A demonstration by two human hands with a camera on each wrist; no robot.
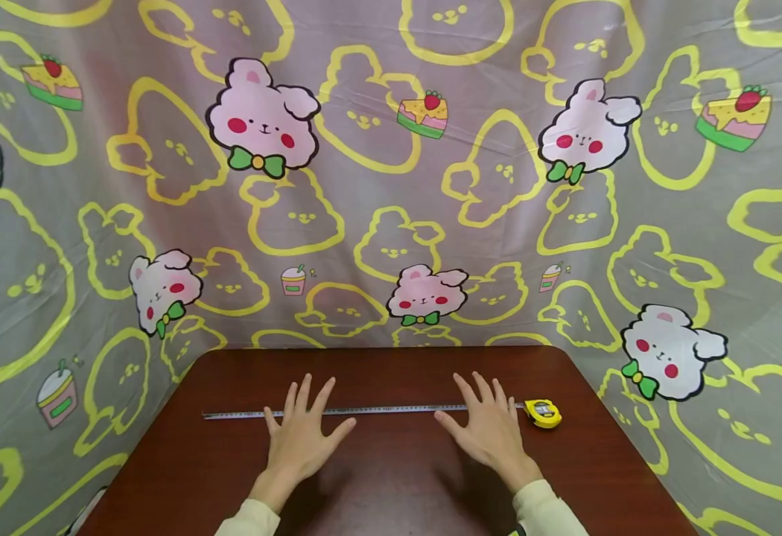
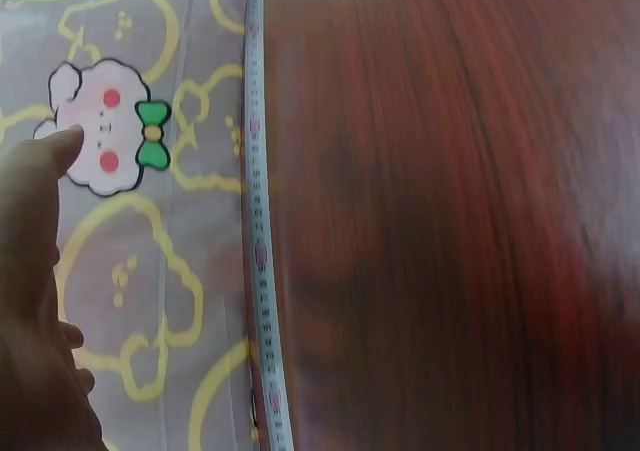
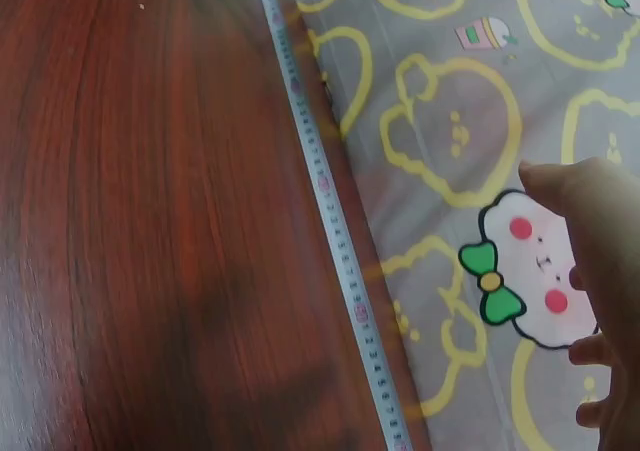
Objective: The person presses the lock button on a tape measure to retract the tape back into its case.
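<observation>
Fingers spread and holding nothing, the left hand (image 1: 302, 441) and right hand (image 1: 491, 433) sit at the lower centre of the head view over the brown desk (image 1: 391, 484), where a yellow tape measure (image 1: 542, 414) lies lower right, its extended blade (image 1: 391, 409) running leftward behind the fingers.

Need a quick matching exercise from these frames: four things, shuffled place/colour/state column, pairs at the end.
Things
1. Tape measure case
2. Tape strip
3. Left hand and right hand
4. Cloth

Place, colour or state
A. grey, printed with bunny faces
B. fingers spread, holding nothing
C. yellow, to the right of both hands
D. thin, stretched straight across the table

Pairs: 1-C, 2-D, 3-B, 4-A
</observation>
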